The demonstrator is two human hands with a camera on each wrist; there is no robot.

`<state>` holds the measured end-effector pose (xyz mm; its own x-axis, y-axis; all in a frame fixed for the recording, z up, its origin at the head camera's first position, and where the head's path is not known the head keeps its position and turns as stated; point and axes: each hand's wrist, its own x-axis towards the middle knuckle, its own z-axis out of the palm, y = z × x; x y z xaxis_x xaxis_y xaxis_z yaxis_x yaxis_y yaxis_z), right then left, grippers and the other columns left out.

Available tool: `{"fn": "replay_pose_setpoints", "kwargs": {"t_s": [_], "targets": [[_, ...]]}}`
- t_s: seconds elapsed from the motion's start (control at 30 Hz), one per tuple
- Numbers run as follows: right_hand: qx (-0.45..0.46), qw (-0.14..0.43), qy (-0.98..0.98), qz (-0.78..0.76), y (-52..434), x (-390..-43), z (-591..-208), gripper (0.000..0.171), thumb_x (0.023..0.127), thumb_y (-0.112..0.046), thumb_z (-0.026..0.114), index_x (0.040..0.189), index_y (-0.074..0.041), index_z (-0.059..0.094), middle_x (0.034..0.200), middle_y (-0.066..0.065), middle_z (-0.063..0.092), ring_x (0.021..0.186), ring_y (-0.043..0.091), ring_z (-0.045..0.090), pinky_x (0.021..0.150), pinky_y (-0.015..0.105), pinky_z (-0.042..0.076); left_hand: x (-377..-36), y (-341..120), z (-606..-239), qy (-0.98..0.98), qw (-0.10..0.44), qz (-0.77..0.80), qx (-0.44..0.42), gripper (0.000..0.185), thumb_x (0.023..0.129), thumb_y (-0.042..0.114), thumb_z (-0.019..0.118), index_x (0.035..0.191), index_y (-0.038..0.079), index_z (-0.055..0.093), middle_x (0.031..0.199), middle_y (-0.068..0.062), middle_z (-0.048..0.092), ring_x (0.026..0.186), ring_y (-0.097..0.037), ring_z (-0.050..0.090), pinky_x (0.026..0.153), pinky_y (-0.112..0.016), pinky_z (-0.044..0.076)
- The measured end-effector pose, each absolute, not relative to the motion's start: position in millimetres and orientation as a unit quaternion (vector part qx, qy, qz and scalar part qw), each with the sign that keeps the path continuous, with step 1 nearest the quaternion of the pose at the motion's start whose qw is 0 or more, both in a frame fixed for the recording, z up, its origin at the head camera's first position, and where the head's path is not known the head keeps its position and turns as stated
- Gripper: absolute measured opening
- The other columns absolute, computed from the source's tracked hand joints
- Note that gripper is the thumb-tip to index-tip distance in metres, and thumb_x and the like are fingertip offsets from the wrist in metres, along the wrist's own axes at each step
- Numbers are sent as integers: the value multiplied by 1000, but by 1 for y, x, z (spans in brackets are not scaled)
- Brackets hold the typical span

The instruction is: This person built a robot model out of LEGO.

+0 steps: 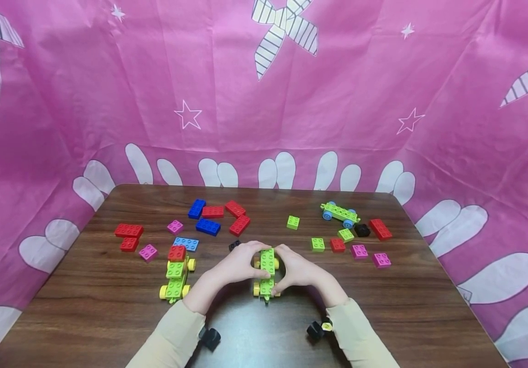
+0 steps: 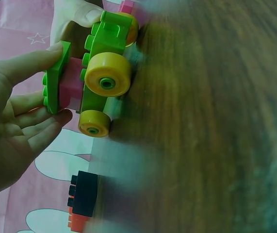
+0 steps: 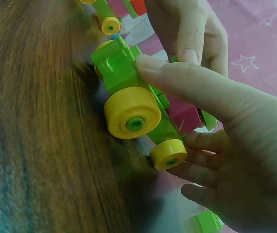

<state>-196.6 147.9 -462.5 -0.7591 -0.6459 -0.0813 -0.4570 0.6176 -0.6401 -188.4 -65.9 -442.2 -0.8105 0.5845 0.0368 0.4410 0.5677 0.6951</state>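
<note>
A green toy car base (image 1: 266, 289) with yellow wheels (image 2: 108, 75) stands on the table between both hands. On its rear half sits a pink brick (image 2: 72, 83), topped by a flat green brick (image 2: 57, 80). My left hand (image 1: 238, 264) pinches this green brick, thumb on one edge and fingertips at the opposite one. From the other side my right hand (image 1: 302, 269) grips the car, its thumb (image 3: 150, 65) on the front of the base and its fingers curled near a rear wheel (image 3: 169, 154).
Left of the hands stands a similar yellow-wheeled car (image 1: 175, 289), with a red brick (image 1: 177, 253) on top. A green car base with blue wheels (image 1: 340, 212) is at the back right. Several loose bricks lie around, including a blue one (image 1: 208, 227) and a black one (image 1: 362, 230).
</note>
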Motion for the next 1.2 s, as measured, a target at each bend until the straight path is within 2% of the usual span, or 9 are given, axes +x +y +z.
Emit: {"fn": "replay_pose_setpoints", "kwargs": {"t_s": [0.77,1.2], "targets": [[-305,165,884,-315,147,-196,-461,94,62,-37,92,135,-1,44,124,7,49,111,18,52,103,44,45,-189,-65,-438,879,106,368,284,61,80,29,81,131,4,59,130,-12,61,121,-27,57,102,-46,47],[-305,167,882,-318,147,-195,-459,94,62,-36,92,135,-2,44,124,7,49,111,18,52,102,44,45,-188,-64,-440,883,91,364,283,62,77,28,83,129,4,60,129,-12,62,119,-26,58,102,-46,47]]}}
